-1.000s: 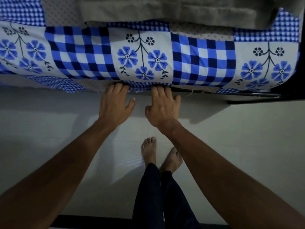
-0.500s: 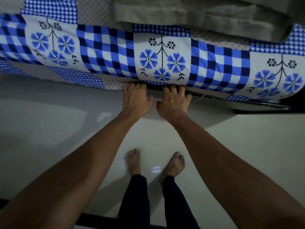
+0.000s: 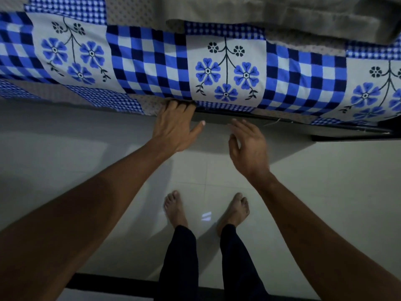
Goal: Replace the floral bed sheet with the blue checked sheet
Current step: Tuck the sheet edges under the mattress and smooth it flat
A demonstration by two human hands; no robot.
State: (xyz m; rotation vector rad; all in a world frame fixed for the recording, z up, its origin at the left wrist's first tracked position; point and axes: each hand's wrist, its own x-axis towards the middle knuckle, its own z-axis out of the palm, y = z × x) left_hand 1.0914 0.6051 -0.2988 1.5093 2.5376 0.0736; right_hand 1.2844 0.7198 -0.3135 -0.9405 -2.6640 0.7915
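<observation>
Blue checked sheet, patched with flower squares, covers the bed across the top of the view and hangs over its near edge, where the hem meets the dark bed frame. The left hand touches that hem: its fingers lie straight with the tips pushed under the cloth and out of sight, thumb spread to the side. The right hand hovers just beside it, clear of the sheet, fingers loose and spread, gripping nothing. A grey blanket lies bunched on the sheet farther back. Below the hands, the person's 2 bare feet stand on the pale tiled floor, in dark trousers.
</observation>
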